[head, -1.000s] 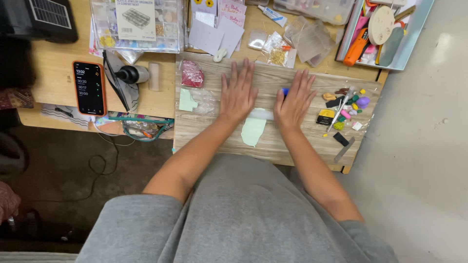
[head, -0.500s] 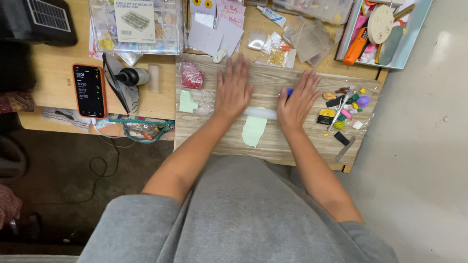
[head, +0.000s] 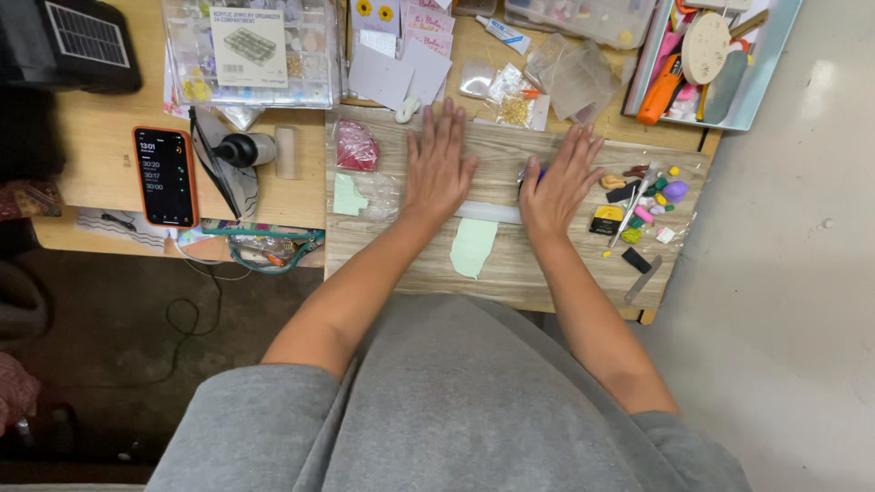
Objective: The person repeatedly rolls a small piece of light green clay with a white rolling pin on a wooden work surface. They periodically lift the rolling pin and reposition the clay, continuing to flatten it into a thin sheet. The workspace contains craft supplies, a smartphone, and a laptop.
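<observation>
On the wooden board (head: 547, 273), both hands seemingly press a clear roller (head: 488, 211).

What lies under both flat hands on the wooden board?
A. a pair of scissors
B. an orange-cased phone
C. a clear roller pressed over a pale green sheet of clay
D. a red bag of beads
C: the left hand and right hand rest palms down on the ends of a clear cylindrical roller, which lies across the top of the flattened pale green clay sheet on the wooden board.
</observation>
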